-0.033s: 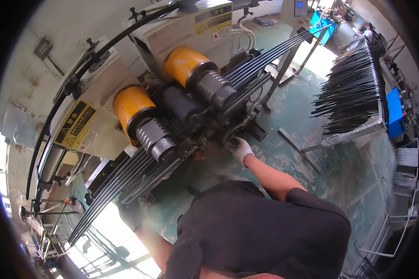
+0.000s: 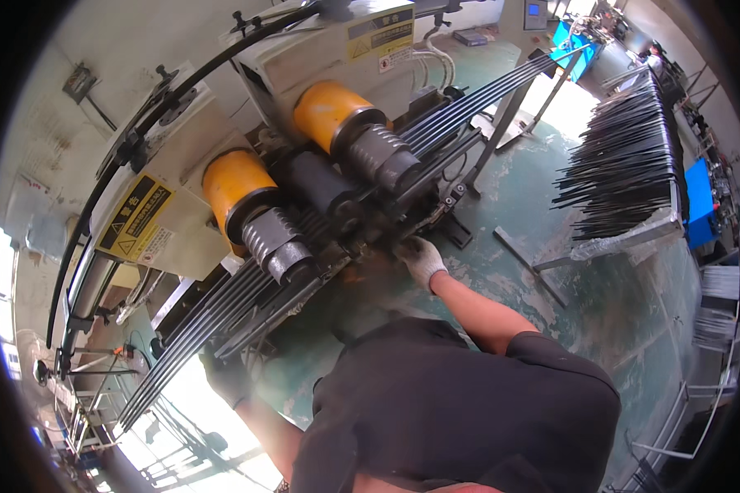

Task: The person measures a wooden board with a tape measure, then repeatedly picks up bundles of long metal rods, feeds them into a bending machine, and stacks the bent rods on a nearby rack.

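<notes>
Several long dark metal rods run side by side through a machine, under its two rollers with orange collars. My right hand, in a white glove with darkened fingers, is at the machine's front edge, right of the middle. Its fingers look curled, and what they hold, if anything, is hidden. My left hand, in a dark glove, is beside the rods at the lower left. Glare and blur hide its fingers, so I cannot tell whether it touches them.
A rack piled with thin dark rods stands at the right. Near it, a metal bar lies low by the green floor. The machine's grey housing carries yellow and black warning labels. A support leg stands under the far rod ends.
My left hand has shifted very slightly up and left beside the rods. My right hand stays at the machine's front edge, its glove turned a little.
</notes>
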`<control>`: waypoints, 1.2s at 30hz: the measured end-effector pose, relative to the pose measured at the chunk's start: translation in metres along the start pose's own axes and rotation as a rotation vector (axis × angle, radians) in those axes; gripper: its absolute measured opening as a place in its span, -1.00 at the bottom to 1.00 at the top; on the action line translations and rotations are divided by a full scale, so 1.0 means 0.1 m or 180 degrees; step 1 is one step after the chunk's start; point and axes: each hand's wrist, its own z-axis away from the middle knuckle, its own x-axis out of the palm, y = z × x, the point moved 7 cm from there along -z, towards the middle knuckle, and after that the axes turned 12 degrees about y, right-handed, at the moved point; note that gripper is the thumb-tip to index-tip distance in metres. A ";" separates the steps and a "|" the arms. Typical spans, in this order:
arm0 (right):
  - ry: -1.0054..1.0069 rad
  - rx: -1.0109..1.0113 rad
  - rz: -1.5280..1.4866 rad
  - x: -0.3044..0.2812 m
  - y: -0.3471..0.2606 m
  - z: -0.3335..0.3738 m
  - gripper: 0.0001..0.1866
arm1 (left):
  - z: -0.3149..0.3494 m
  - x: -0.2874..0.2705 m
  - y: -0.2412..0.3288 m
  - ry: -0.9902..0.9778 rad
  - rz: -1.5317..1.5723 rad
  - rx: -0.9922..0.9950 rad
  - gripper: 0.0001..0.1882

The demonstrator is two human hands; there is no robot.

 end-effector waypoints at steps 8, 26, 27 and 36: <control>0.0184 -0.0105 -0.1063 -0.06 -1.62 0.01 -0.61 | -0.23 -0.32 1.10 0.0391 -0.4051 0.2168 -0.53; -0.0628 0.1271 -0.3235 0.69 -0.76 -1.28 -0.67 | -0.99 -0.80 3.30 0.0684 0.1586 0.0462 -0.74; -0.0420 0.1236 -0.3112 0.64 -0.76 -1.32 -0.65 | -0.90 -0.74 3.50 0.0586 0.1570 0.0557 -0.73; -0.0536 0.0318 -0.2153 0.56 -0.95 -1.41 -0.72 | -0.71 0.27 4.49 0.0136 -0.1679 0.4225 -0.80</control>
